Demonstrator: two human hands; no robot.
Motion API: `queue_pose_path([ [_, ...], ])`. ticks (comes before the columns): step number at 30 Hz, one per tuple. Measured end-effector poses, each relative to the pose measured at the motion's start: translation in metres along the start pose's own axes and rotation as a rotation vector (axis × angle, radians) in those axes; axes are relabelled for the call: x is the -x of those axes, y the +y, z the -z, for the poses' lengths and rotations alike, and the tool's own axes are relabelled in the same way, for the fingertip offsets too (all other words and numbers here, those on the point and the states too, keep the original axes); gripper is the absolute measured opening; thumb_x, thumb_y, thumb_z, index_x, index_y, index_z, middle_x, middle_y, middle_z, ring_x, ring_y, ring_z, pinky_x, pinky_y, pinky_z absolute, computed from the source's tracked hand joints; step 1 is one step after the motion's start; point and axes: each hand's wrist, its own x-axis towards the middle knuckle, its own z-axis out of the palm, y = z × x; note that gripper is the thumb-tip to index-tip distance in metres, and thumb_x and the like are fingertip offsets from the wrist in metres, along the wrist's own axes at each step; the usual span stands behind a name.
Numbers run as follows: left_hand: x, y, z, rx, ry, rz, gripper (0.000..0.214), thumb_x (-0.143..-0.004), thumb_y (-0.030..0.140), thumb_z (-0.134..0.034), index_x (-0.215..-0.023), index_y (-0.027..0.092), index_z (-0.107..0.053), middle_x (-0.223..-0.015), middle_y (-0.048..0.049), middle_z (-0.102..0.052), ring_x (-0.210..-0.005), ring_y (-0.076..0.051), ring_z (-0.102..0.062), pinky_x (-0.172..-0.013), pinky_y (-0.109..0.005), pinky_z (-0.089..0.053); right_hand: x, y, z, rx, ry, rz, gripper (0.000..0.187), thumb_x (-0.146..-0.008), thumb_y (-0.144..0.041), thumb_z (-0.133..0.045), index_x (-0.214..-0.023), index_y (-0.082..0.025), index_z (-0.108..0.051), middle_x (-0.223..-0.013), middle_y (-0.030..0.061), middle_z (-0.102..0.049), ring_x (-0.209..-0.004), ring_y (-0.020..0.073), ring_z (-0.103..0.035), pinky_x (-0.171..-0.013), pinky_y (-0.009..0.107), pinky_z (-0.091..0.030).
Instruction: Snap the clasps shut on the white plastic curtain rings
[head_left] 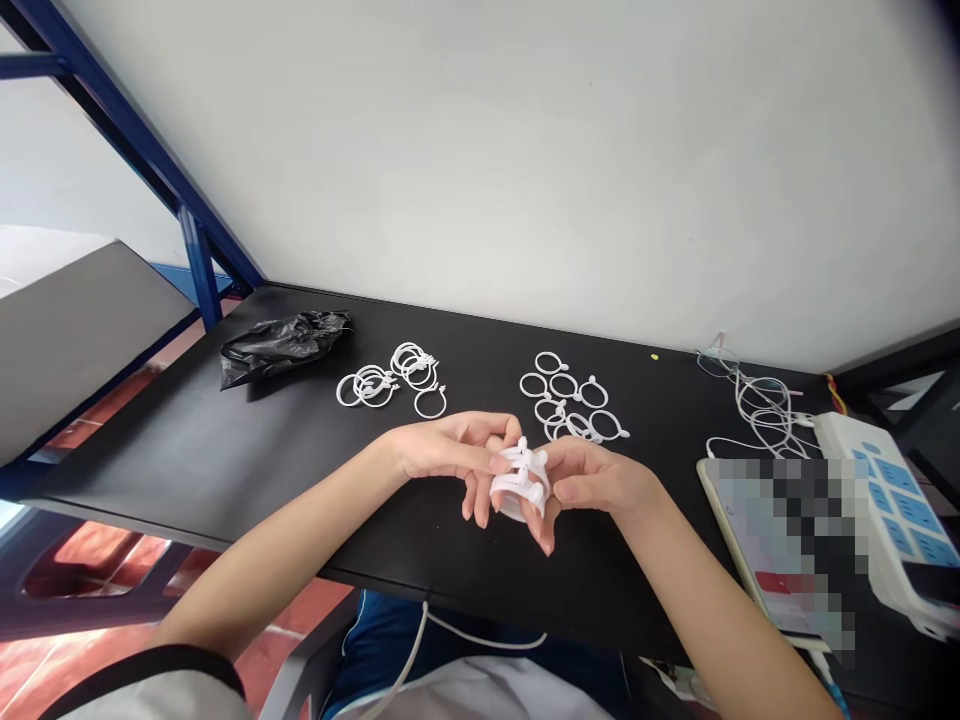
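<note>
Several white plastic curtain rings (517, 488) are bunched together between my hands, above the front part of the black table. My left hand (454, 447) grips the bunch from the left, its thumb on the upper rings. From the right, the fingers of my right hand (596, 475) close on the same bunch, and some fingers pass through the rings. Exactly how the rings fit together is hidden by my fingers. Beyond my left hand lies a pile of white curtain rings (430, 402). Another spread of closed rings with small knobs (604, 425) lies beyond my right hand.
A crumpled black plastic bag (289, 345) rests at the back left of the black table (300, 430). At right are tangled white cables (765, 410), a partly blurred tablet (739, 520) and a white power strip (862, 450). A wall (487, 180) stands behind.
</note>
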Motion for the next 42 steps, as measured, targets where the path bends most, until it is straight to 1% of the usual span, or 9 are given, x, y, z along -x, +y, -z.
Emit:
queue_pose_path([
  [6,0.0,-0.001,0.002,-0.07,-0.117,0.178,0.028,-0.08,0.037,-0.075,-0.091,0.013,-0.065,-0.075,-0.005,-0.074,-0.065,-0.018,-0.074,-0.057,-0.023,-0.061,-0.008,0.008,-0.002,-0.096,-0.014,-0.106,0.037,-0.089,-0.044,-0.063,-0.092,-0.008,-0.071,-0.077,0.0101,-0.072,-0.065,0.018,-0.072,-0.062,0.028,-0.059],
  [13,0.004,0.003,0.004,-0.234,-0.164,0.273,0.033,-0.081,0.044,-0.072,-0.094,0.014,-0.073,-0.086,-0.0088,-0.074,-0.065,-0.018,-0.072,-0.052,-0.022,-0.058,-0.012,0.001,-0.011,0.116,0.115,-0.164,0.035,-0.092,-0.042,-0.058,-0.087,-0.009,-0.068,-0.067,0.0039,-0.066,-0.049,0.009,-0.06,-0.046,0.018,-0.049],
  [16,0.005,0.004,0.003,-0.322,-0.133,0.218,0.032,-0.082,0.044,-0.071,-0.093,0.015,-0.074,-0.086,-0.0086,-0.074,-0.057,-0.013,-0.067,-0.054,-0.02,-0.056,-0.011,-0.005,-0.015,0.271,0.132,-0.158,0.034,-0.095,-0.04,-0.052,-0.093,-0.009,-0.068,-0.079,0.0082,-0.07,-0.05,0.0062,-0.056,-0.045,0.016,-0.042],
  [19,0.007,0.009,-0.001,-0.403,-0.048,0.121,0.026,-0.086,0.041,-0.067,-0.091,0.016,-0.075,-0.081,-0.0071,-0.075,-0.049,-0.007,-0.056,-0.049,-0.015,-0.05,-0.011,-0.007,-0.018,0.276,0.148,-0.096,0.034,-0.089,-0.043,-0.059,-0.094,-0.01,-0.067,-0.094,0.0121,-0.072,-0.053,0.0071,-0.055,-0.049,0.02,-0.043],
  [22,0.01,0.015,-0.007,-0.474,-0.058,0.115,0.026,-0.087,0.04,-0.066,-0.091,0.016,-0.075,-0.082,-0.0082,-0.075,-0.043,-0.005,-0.048,-0.044,-0.016,-0.045,-0.015,-0.002,-0.019,0.304,0.149,-0.001,0.047,-0.085,-0.056,-0.059,-0.082,-0.01,-0.067,-0.075,0.0076,-0.069,-0.048,0.009,-0.052,-0.045,0.022,-0.039],
  [26,0.012,0.017,-0.009,-0.49,-0.088,0.115,0.031,-0.085,0.044,-0.066,-0.091,0.016,-0.076,-0.082,-0.0091,-0.075,-0.046,-0.007,-0.051,-0.044,-0.016,-0.046,-0.023,0.01,-0.017,0.345,0.165,0.119,0.071,-0.083,-0.078,-0.039,-0.059,-0.014,-0.058,-0.045,-0.0017,-0.045,-0.04,0.0106,-0.045,-0.041,0.024,-0.034],
  [31,0.014,0.018,-0.007,-0.468,-0.125,0.093,0.032,-0.085,0.046,-0.066,-0.093,0.016,-0.076,-0.085,-0.0096,-0.075,-0.053,-0.01,-0.061,-0.049,-0.018,-0.05,-0.027,0.015,-0.015,0.345,0.133,0.157,0.079,-0.083,-0.084,-0.024,-0.055,-0.017,-0.056,-0.043,-0.001,-0.043,-0.04,0.0108,-0.039,-0.045,0.027,-0.038],
  [37,0.02,0.025,-0.025,-0.413,-0.206,0.076,0.036,-0.082,0.05,-0.068,-0.083,0.015,-0.075,-0.082,-0.0119,-0.074,-0.055,-0.013,-0.064,-0.047,-0.019,-0.051,-0.029,0.012,-0.037,0.379,0.125,0.242,0.08,-0.085,-0.082,-0.022,-0.049,-0.017,-0.053,-0.043,0.001,-0.045,-0.038,0.0101,-0.039,-0.042,0.025,-0.033],
  [42,0.026,0.013,-0.025,-0.283,-0.05,0.013,0.038,-0.081,0.05,-0.069,-0.088,0.012,-0.072,-0.074,-0.0083,-0.071,-0.038,-0.005,-0.047,-0.049,-0.02,-0.055,-0.029,0.004,-0.04,0.318,0.204,0.185,0.076,-0.09,-0.075,-0.022,-0.054,-0.017,-0.055,-0.043,-0.0007,-0.044,-0.041,0.0115,-0.043,-0.045,0.026,-0.037],
])
